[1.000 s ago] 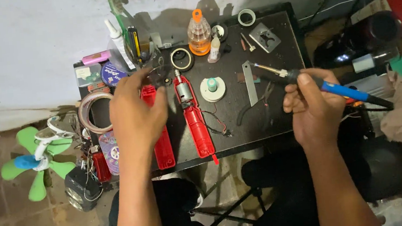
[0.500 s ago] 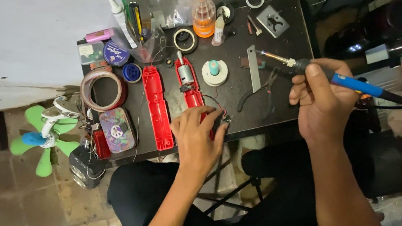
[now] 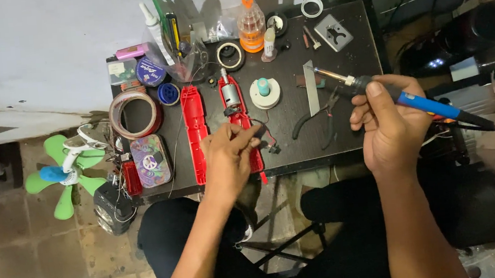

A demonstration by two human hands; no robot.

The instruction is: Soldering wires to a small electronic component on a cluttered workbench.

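Glossy red plastic casing halves (image 3: 195, 131) on a matt black bench (image 3: 296, 146); the soldering iron (image 3: 411, 102) shows a bright metal tip, smooth blue plastic grip; shiny tape roll (image 3: 134, 113); dull metal motor (image 3: 230, 94).

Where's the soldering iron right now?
Head view: soldering iron is in the right hand, tip pointing left above the pliers, beside the metal strip on the table's right side.

Landmark: white round stand (image 3: 265, 91) at mid-table (image 3: 296, 152). Left of it, two red casing halves (image 3: 195, 131) block passage. Right, a metal ruler (image 3: 310, 80) and pliers (image 3: 317, 118) lie flat. Behind it, the orange bottle (image 3: 251, 28) and tape rolls (image 3: 230, 54) crowd the back edge. Bare tabletop lies open in front of it, toward the near edge.
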